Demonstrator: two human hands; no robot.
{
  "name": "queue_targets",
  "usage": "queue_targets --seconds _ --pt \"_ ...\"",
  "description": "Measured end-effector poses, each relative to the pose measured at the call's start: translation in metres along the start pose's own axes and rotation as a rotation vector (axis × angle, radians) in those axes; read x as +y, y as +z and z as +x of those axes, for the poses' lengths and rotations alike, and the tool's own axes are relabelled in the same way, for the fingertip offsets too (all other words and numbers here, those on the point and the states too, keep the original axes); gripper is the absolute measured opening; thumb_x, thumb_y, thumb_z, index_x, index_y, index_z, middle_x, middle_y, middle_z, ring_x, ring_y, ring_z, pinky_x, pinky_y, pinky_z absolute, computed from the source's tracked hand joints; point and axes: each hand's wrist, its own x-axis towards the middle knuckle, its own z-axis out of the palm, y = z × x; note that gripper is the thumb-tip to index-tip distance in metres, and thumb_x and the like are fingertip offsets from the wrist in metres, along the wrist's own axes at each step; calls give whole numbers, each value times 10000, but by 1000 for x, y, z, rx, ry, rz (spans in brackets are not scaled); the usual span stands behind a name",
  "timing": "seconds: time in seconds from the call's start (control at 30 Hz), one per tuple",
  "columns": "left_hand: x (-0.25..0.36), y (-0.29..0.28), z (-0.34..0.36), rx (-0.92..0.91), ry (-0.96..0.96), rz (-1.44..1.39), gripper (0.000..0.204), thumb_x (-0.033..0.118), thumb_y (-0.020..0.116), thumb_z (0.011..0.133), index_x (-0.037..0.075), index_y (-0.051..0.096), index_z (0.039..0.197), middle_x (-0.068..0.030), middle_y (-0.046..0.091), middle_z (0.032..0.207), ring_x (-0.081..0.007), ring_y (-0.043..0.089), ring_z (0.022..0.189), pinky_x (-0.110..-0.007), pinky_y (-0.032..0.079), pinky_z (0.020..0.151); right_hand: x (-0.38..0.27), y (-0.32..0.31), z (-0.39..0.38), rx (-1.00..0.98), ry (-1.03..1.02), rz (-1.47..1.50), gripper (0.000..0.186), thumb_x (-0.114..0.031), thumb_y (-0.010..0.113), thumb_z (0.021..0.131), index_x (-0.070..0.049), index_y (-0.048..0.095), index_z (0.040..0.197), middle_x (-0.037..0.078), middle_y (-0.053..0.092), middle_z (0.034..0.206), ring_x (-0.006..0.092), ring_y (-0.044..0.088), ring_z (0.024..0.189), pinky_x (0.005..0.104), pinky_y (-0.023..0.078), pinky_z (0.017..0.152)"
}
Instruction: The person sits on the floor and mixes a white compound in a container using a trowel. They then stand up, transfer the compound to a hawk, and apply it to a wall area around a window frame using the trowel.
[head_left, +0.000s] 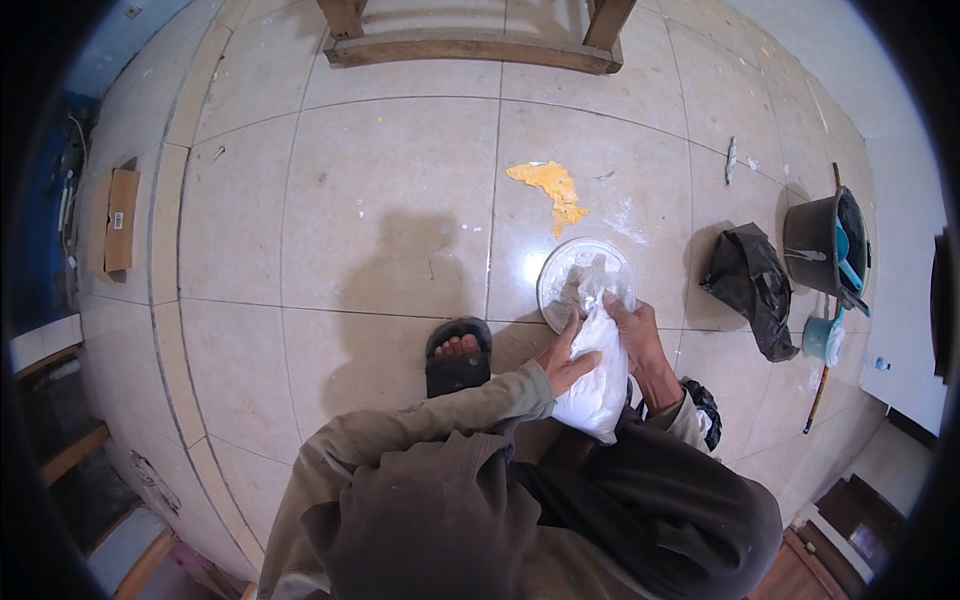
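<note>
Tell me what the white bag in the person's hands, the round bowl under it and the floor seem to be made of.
The white bag of powder, gripped by the left hand and right hand, looks like thin clear plastic: it creases and shines. The round clear bowl seems glass or plastic, since floor shows through. The beige tiled floor appears glazed ceramic, with grout lines and soft reflections.

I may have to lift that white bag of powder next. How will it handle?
The white plastic bag probably flops: it bulges and sags below where the left hand and right hand grip it. It looks fairly heavy for its size, being packed full. Its open top droops toward the round bowl, so tipping may spill powder.
</note>
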Motion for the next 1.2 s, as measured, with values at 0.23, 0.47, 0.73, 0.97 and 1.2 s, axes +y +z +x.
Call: queue_targets --seconds 0.23,0.47,0.73,0.97,1.2 --pt "-7 -6 -14 57 -44 -125 793 172 599 939 -16 83 1511 -125 467 1351 -152 471 1181 -302 390 1016 -10 30 -9 -139 -48 75 278 -29 618 896 79 561 1146 125 660 960 176 658 769 296 544 668" --pt "-4 -9 -17 74 -16 -81 729 165 577 941 -21 153 1504 -136 488 1343 -149 484 1173 -292 392 1010 -1 28 0 -103 -48 22 276 -34 630 876 71 581 1126 125 677 955 173 667 753 302 552 652" --pt "11 -11 -27 14 -101 37 764 211 603 927 -57 158 1488 -163 477 1359 -168 469 1197 -302 378 1023 -4 34 -11 -54 -72 -185 256 -63 617 891 81 602 1102 112 670 891 159 642 720 296 520 638" --pt "-10 -8 -43 -128 -166 26 830 240 636 910 -64 122 1488 -167 425 1400 -183 422 1241 -310 363 1039 30 14 -30 -91 51 -11 246 -49 609 903 76 589 1114 112 666 949 187 654 783 316 537 692" --pt "5 -9 -47 -311 -226 40 900 241 656 896 -44 55 1502 -166 400 1418 -192 407 1256 -305 341 1054 47 -1 -58 -90 144 243 355 -17 645 870 58 532 1198 136 631 1083 227 641 951 365 534 830"
